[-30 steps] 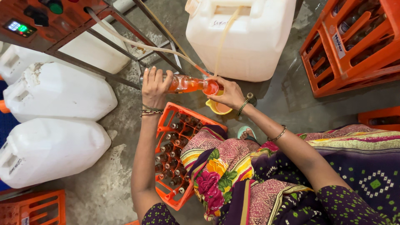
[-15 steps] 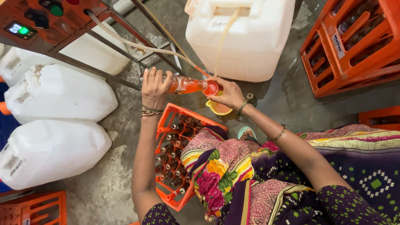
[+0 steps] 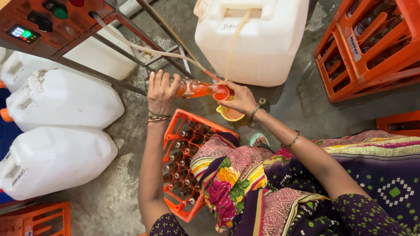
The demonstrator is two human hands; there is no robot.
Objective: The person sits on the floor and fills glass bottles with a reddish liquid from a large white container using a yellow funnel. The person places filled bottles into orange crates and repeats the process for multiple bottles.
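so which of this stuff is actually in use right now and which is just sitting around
In use: left hand, right hand, bottle, thin hose, small yellow cup, orange crate of bottles.

Lying about: white jerrycans, stacked orange crates, control box.

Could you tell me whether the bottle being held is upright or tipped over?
Tipped: the bottle lies roughly level between the left hand and right hand.

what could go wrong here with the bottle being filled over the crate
The bottle lies nearly level in the left hand, so the orange liquid could spill at its mouth, where the right hand holds a small funnel and thin hose. Drips could miss the yellow cup and land on the crate of bottles or the floor.
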